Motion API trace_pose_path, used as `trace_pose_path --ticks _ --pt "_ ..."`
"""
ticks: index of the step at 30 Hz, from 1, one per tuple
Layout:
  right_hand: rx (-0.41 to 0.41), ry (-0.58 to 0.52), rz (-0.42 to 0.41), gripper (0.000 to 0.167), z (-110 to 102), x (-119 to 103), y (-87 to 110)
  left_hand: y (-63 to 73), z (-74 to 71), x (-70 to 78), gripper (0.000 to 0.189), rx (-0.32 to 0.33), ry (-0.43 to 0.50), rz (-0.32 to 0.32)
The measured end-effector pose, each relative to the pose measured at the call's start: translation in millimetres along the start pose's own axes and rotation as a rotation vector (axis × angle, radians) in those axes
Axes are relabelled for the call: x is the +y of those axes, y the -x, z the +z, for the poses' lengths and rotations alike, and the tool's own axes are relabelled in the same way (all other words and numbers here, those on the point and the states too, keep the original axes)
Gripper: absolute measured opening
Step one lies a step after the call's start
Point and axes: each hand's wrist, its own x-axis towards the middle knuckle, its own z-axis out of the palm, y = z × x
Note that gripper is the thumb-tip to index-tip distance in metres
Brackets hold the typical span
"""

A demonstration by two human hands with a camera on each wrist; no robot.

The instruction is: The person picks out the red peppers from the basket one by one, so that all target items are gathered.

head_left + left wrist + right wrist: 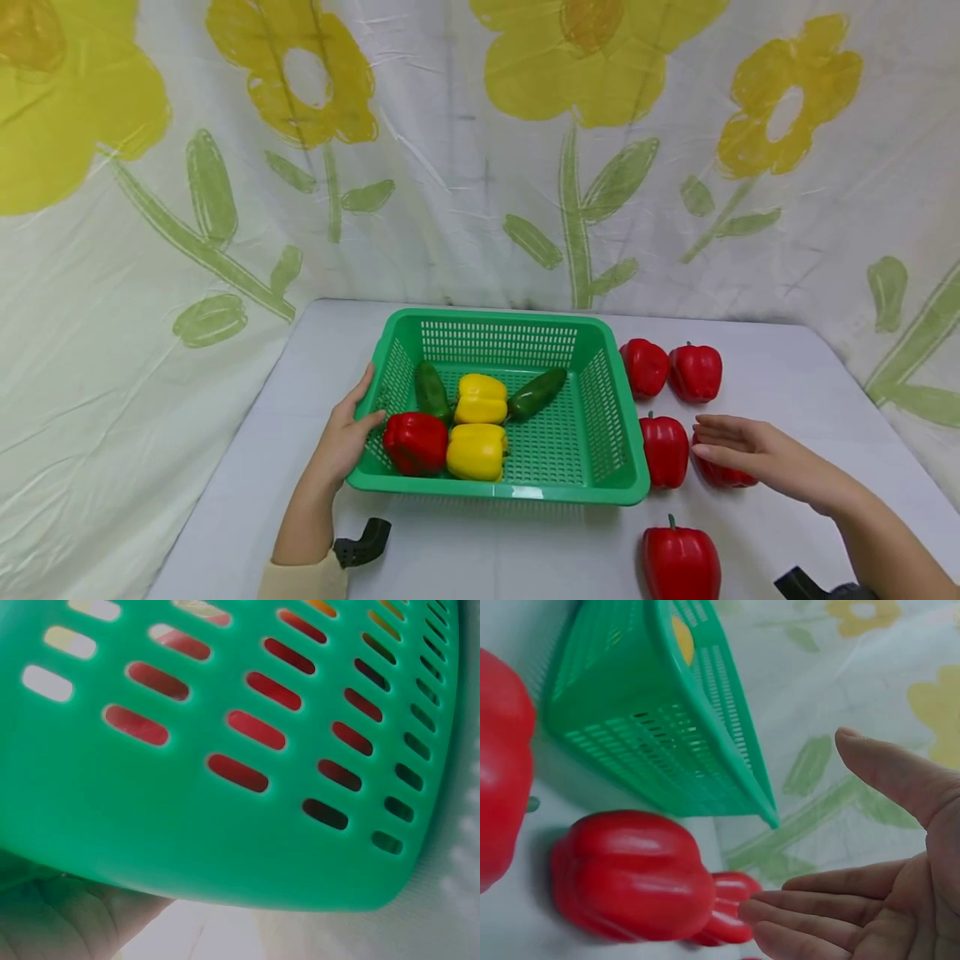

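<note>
A green plastic basket (pixel 491 492) holds a red bell pepper (pixel 415 443), two yellow bell peppers (pixel 477 452) and two dark green peppers (pixel 537 395). My left hand (pixel 343 439) grips its left rim, thumb over the edge on the inside and the other fingers outside. In the left wrist view, the basket's slotted side (pixel 180 825) fills most of the frame, with red showing through the slots. With fingers extended and thumb apart, my right hand (pixel 750 454) hovers by a red bell pepper (pixel 723 475) right of the basket, partly hiding it. Nothing is in its grasp.
Several other red bell peppers stand to the basket's right: two at the back (pixel 695 372), one beside the basket wall (pixel 664 451) and one near the front (pixel 681 563). All rest on a white table (pixel 465 550). Behind hangs a flower-painted white sheet (pixel 450 208).
</note>
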Motion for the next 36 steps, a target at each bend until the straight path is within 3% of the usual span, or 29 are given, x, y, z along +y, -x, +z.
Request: trace_pose_path --ticks 9,13,19,36 --pt "0.082 0.099 -0.101 0.065 2 -26 -20.9 0.6 -0.4 -0.4 0.065 0.002 0.006 0.005" --pt "0.074 0.103 -0.145 0.064 0 -42 -31.3 0.4 -0.4 -0.7 0.065 0.002 0.010 0.010" --pt "-0.003 0.084 -0.188 0.064 0 -65 -49.4 0.3 0.1 -0.8 0.065 -0.003 0.019 0.005" --pt "-0.240 0.062 -0.096 0.063 17 -106 -106.3 -0.6 1.1 0.4 0.065 0.003 0.010 0.009"
